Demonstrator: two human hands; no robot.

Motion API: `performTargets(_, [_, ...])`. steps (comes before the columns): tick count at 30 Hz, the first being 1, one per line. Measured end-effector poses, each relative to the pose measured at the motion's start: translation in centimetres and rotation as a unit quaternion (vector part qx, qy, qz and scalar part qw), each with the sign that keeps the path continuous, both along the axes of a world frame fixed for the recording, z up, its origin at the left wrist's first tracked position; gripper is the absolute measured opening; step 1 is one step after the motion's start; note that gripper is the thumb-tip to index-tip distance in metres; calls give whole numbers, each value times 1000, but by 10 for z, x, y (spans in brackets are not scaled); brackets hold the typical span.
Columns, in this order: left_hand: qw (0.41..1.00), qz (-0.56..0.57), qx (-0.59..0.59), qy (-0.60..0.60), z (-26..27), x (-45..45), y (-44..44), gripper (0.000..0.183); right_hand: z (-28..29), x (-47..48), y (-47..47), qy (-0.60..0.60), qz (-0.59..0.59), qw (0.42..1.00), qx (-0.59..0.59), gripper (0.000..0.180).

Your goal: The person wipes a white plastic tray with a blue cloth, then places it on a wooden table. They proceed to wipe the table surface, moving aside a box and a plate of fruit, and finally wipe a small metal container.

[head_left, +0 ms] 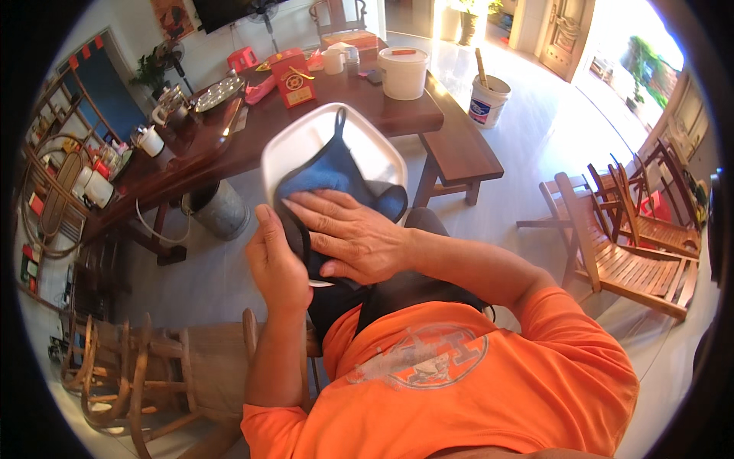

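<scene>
A white rectangular plastic tray or lid (292,150) with rounded corners is held up in front of my lap, tilted. My left hand (278,261) grips its lower left edge, thumb up along the side. Across the inside lies a blue cloth (327,169) with dark edging and a hanging loop near the far rim. My right hand (358,238) holds the cloth against the tray, its palm down and fingers stretched out over the fabric. The lower part of the tray is mostly hidden by the cloth and my hands.
Ahead stands a dark wooden table (355,109) bearing a lidded white bucket (403,74), a red box (292,80) and a tray of glasses (219,94). A wooden bench (461,155), an open paint bucket (489,103) and folding chairs (631,269) are right; a metal bin (221,212) is under the table.
</scene>
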State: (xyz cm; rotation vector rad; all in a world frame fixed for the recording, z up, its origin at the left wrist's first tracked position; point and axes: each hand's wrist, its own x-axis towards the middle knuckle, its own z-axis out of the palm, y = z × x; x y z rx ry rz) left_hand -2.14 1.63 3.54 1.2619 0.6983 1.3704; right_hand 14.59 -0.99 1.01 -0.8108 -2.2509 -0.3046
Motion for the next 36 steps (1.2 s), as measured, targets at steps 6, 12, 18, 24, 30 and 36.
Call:
performTargets(6, [992, 63, -25, -105, 22, 29, -26, 65, 40, -2, 17, -7, 31, 995, 96, 69])
performTargets(12, [990, -73, 92, 76, -7, -5, 1, 38, 73, 30, 56, 34, -122, 987, 97, 40])
performTargets(18, [989, -57, 90, 104, 2, -8, -1, 35, 56, 68, 65, 185, -271, 944, -17, 33])
performTargets(24, [993, 41, 76, 78, 13, -9, 0, 28, -21, 64, 66, 477, -290, 815, -153, 45])
performTargets(30, [969, 163, 138, 120, -10, 2, 10, 33, -49, -5, 49, 773, -153, 513, -342, 44])
performTargets(36, [964, 215, 138, 68, -19, 12, 12, 35, -48, -38, 23, 784, -155, 441, -409, 44])
